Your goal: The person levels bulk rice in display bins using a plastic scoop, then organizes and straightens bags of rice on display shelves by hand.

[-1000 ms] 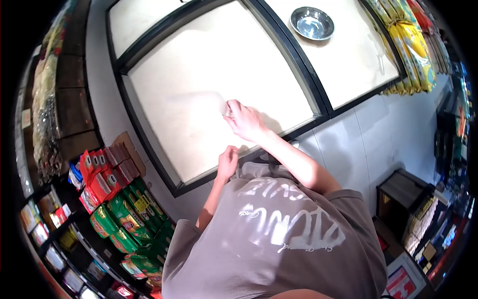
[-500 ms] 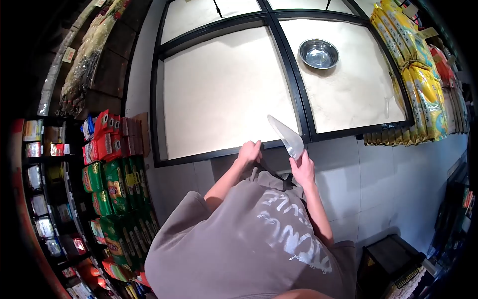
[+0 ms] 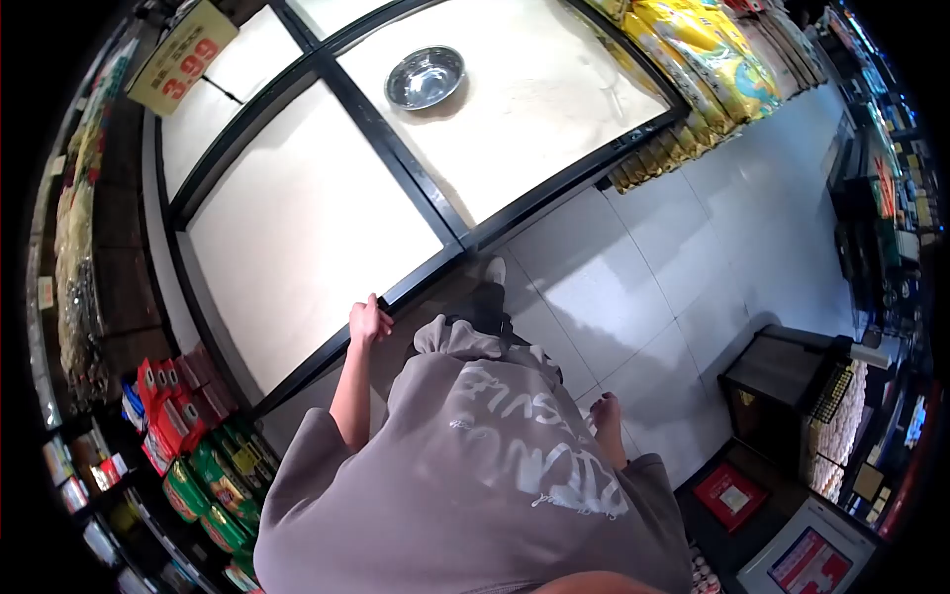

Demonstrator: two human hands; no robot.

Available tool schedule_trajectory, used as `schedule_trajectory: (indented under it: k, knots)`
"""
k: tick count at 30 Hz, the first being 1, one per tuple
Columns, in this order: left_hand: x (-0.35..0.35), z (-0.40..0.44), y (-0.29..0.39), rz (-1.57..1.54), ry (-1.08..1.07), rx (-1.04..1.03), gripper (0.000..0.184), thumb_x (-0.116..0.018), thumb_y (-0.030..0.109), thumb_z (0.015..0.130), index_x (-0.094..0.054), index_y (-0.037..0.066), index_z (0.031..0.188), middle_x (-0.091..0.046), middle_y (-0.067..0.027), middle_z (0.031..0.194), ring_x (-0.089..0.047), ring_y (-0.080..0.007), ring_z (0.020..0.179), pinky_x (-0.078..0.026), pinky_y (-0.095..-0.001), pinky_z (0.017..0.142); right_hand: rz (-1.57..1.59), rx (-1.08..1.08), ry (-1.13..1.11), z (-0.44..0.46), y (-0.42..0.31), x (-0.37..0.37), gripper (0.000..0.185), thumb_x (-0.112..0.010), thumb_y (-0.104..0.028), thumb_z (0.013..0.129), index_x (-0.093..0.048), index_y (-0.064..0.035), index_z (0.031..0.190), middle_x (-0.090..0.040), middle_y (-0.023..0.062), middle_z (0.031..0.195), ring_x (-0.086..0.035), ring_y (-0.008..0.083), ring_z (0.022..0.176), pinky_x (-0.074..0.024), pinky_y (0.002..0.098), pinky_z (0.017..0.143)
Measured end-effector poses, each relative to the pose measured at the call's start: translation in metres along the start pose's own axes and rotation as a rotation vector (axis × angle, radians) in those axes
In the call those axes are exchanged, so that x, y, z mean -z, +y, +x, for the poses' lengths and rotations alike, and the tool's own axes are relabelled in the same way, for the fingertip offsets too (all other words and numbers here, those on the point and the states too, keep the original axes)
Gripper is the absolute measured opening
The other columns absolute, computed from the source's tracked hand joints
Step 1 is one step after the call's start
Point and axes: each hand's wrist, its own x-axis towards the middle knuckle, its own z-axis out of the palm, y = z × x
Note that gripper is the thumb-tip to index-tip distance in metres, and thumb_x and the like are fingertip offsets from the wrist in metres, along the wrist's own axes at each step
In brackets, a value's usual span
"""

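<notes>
My left hand [image 3: 370,321] is at the near black rim of the bin of pale grain or powder [image 3: 307,228], fingers loosely bent and apart, holding nothing. Low at my right side, my right hand [image 3: 607,408] is partly hidden by my grey shirt [image 3: 475,475]. Its fingers are closed, and a pale sliver of the clear plastic scoop [image 3: 591,421] shows beside them; the rest of the scoop is hidden. A shiny steel bowl [image 3: 425,78] rests on the pale contents of the bin to the right.
Yellow bags [image 3: 708,59] line the far right of the bins. Red packets [image 3: 173,411] and green packs [image 3: 213,485] stand at the left. A price sign [image 3: 183,57] stands over the far-left bin. A dark stand [image 3: 777,381] is on the tiled floor [image 3: 633,267] at right.
My view and body have turned to the right. My right hand has dropped from the bin edge to my side with the scoop. My left hand stays by the rim, its fingers looser.
</notes>
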Motion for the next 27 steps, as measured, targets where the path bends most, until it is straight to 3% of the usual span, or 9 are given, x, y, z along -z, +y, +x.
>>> schedule_trajectory:
  k: [5, 7, 10, 13, 16, 18, 23, 25, 27]
  knots:
    - [0.0, -0.003, 0.0, -0.012, 0.068, 0.052, 0.067, -0.035, 0.041, 0.093, -0.059, -0.007, 0.053, -0.053, -0.0136, 0.043, -0.049, -0.0193, 0.031, -0.041, -0.0302, 0.032, -1.182, 0.424, -0.144, -0.109, 0.011, -0.046, 0.025, -0.065, -0.019, 0.072, -0.06, 0.0038, 0.08, -0.061, 0.0156, 0.071, -0.06, 0.0249, 0.056, -0.0484, 0.0365, 0.05]
    - [0.002, -0.005, 0.001, -0.029, 0.085, 0.061, 0.066, -0.038, 0.041, 0.092, -0.058, -0.007, 0.052, -0.052, -0.0137, 0.042, -0.05, -0.0192, 0.032, -0.04, -0.0302, 0.031, -1.365, 0.47, -0.131, 0.002, 0.042, -0.011, 0.028, -0.066, -0.022, 0.072, -0.061, 0.0037, 0.081, -0.063, 0.0151, 0.073, -0.061, 0.0259, 0.06, -0.0493, 0.0366, 0.056]
    - [0.003, -0.005, -0.004, -0.104, 0.098, 0.082, 0.063, -0.042, 0.04, 0.091, -0.058, -0.008, 0.052, -0.052, -0.0142, 0.042, -0.05, -0.0201, 0.031, -0.038, -0.0307, 0.029, -1.324, 0.37, -0.27, 0.102, 0.05, 0.016, 0.032, -0.066, -0.025, 0.073, -0.062, 0.0034, 0.087, -0.065, 0.0138, 0.077, -0.062, 0.026, 0.066, -0.0502, 0.0361, 0.063]
    - [0.003, -0.004, -0.007, -0.154, 0.123, 0.094, 0.06, -0.044, 0.038, 0.09, -0.057, -0.008, 0.053, -0.051, -0.015, 0.042, -0.049, -0.0205, 0.03, -0.037, -0.0306, 0.028, -1.167, 0.097, -0.448, 0.076, -0.016, -0.017, 0.039, -0.065, -0.027, 0.077, -0.063, 0.003, 0.101, -0.067, 0.0116, 0.084, -0.063, 0.0233, 0.071, -0.0501, 0.0343, 0.069]
    - [0.0, -0.007, -0.011, -0.238, 0.177, 0.106, 0.06, -0.044, 0.038, 0.089, -0.057, -0.007, 0.053, -0.05, -0.0137, 0.04, -0.046, -0.0192, 0.029, -0.035, -0.0299, 0.027, -1.667, 0.467, -0.402, -0.012, -0.067, -0.125, 0.034, -0.067, -0.026, 0.073, -0.061, 0.0054, 0.083, -0.065, 0.0145, 0.074, -0.063, 0.0283, 0.064, -0.05, 0.0376, 0.058]
    - [-0.002, -0.009, -0.009, -0.274, 0.233, 0.124, 0.059, -0.044, 0.039, 0.089, -0.058, -0.007, 0.053, -0.05, -0.0133, 0.04, -0.046, -0.0187, 0.029, -0.035, -0.0295, 0.027, -1.369, 0.222, -0.266, -0.029, -0.11, -0.156, 0.025, -0.064, -0.016, 0.075, -0.058, 0.0061, 0.085, -0.063, 0.0146, 0.073, -0.058, 0.0209, 0.051, -0.0474, 0.035, 0.044]
    - [-0.003, 0.0, -0.022, -0.544, 0.449, 0.19, 0.057, -0.044, 0.042, 0.086, -0.057, -0.005, 0.058, -0.049, -0.0117, 0.042, -0.04, -0.0176, 0.028, -0.031, -0.0284, 0.027, -0.909, 0.609, -0.143, -0.021, -0.183, -0.192, 0.016, -0.057, -0.012, 0.081, -0.047, -0.0002, 0.082, -0.056, 0.0118, 0.069, -0.05, 0.0167, 0.045, -0.0402, 0.0301, 0.038]
    - [-0.007, 0.001, -0.024, -0.552, 0.499, 0.203, 0.057, -0.044, 0.043, 0.086, -0.057, -0.005, 0.058, -0.05, -0.0122, 0.043, -0.04, -0.0179, 0.028, -0.03, -0.0289, 0.027, -0.956, 0.622, -0.087, -0.016, -0.192, -0.196, 0.022, -0.059, -0.015, 0.08, -0.047, 0.0002, 0.088, -0.058, 0.0147, 0.077, -0.058, 0.0228, 0.061, -0.0472, 0.036, 0.051]
    - [-0.012, -0.001, -0.025, -0.595, 0.572, 0.173, 0.056, -0.043, 0.043, 0.086, -0.057, -0.005, 0.06, -0.051, -0.0124, 0.044, -0.04, -0.0184, 0.028, -0.03, -0.0295, 0.027, -1.314, 0.938, 0.272, 0.002, -0.182, -0.193, 0.031, -0.061, -0.017, 0.077, -0.045, 0.0025, 0.095, -0.058, 0.0199, 0.088, -0.059, 0.0321, 0.085, -0.0474, 0.0418, 0.074]
